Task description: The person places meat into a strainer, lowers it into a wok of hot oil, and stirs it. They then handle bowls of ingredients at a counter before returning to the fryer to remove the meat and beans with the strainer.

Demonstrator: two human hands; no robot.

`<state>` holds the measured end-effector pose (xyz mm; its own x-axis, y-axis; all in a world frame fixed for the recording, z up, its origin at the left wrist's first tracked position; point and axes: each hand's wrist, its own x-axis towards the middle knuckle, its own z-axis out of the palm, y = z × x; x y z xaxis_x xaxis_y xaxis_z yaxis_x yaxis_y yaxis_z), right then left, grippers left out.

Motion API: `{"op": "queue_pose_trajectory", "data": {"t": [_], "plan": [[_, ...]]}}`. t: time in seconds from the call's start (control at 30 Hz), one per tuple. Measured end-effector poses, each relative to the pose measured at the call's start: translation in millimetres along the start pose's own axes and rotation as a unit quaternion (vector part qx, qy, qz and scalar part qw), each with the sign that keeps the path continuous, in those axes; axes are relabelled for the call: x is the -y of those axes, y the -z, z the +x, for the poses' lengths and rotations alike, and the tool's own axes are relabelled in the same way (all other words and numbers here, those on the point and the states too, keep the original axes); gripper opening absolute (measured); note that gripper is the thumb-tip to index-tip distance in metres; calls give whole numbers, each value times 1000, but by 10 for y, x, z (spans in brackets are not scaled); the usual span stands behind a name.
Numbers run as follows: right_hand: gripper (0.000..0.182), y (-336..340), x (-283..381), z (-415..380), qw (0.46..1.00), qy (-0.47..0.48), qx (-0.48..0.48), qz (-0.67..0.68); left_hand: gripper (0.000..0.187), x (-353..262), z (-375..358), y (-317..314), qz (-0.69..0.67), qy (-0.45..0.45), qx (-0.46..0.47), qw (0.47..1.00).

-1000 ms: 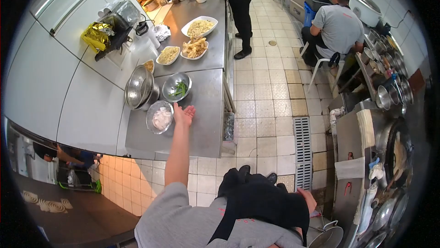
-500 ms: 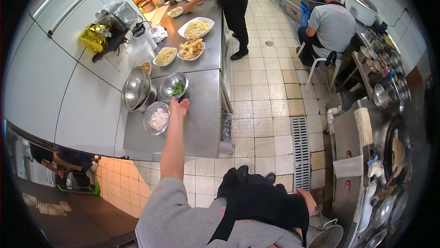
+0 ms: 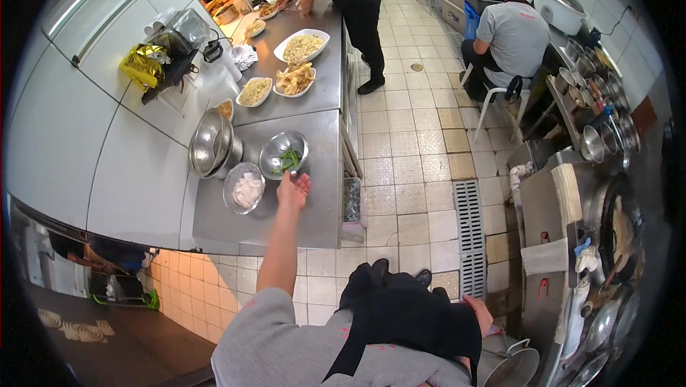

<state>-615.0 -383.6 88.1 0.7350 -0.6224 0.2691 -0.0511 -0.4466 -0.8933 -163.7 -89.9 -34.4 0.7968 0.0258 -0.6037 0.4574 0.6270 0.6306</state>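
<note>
Biggest first: the long, flat, grey steel counter [image 3: 318, 226]. Near its close end, the round, shiny, silver steel bowl [image 3: 275, 147]; resting or lifted a bit, cannot tell. Make this bowl the middle of a clock, with twelve pointing away from the body.

At six o'clock, on the near rim, the bare left hand [image 3: 294, 188], fingers bent, looking like a pinch on the edge. At four o'clock, well apart and low by the black cloth apron [image 3: 414, 315], the bare right hand [image 3: 480, 314]; open or closed, cannot tell.

To do this well, hold the steel bowl level. Pinch firmly, to stop a tip from gripping only one side. Go slowly. Steer clear of the round, see-through bowl [image 3: 229, 190] just beside, at eight o'clock. Keep the thumb out of the food.

Now count. Two other people: one standing [image 3: 357, 12] at one o'clock, one sitting [image 3: 514, 37] at two. At least two big, silver steel bowls [image 3: 206, 133] at nine, one tipped. Three white dishes [image 3: 326, 37] of pale yellow food: two near twelve, one at eleven. One steel bowl in hand. One see-through bowl, with soft, pale pink pieces [image 3: 248, 190] heaped inside. Smallest, in the steel bowl: thin, green strips [image 3: 289, 161], too tiny to count.
</note>
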Motion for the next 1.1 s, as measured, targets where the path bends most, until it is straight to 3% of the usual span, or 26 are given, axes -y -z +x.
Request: {"op": "queue_pose_trajectory", "data": {"t": [0.13, 0.33, 0.53, 0.73, 1.1], "plan": [[22, -16, 59, 34, 1000, -18, 9, 0, 29, 263, -457, 70, 7, 30, 1, 1000], [24, -20, 112, 83, 999, -29, 33, -4, 32, 428, -550, 223, 23, 11, -11, 1000], [24, -39, 61, 80, 999, -17, 35, -1, 34, 356, -581, 295, -47, -75, -72, 994], [28, -34, -22, 12, 997, -33, 66, 18, 34, 409, -605, 262, -51, -22, -37, 998], [25, -129, 70, 37, 1000, -18, 21, 5, 35, 372, -510, 241, -58, -25, -45, 997]]}}
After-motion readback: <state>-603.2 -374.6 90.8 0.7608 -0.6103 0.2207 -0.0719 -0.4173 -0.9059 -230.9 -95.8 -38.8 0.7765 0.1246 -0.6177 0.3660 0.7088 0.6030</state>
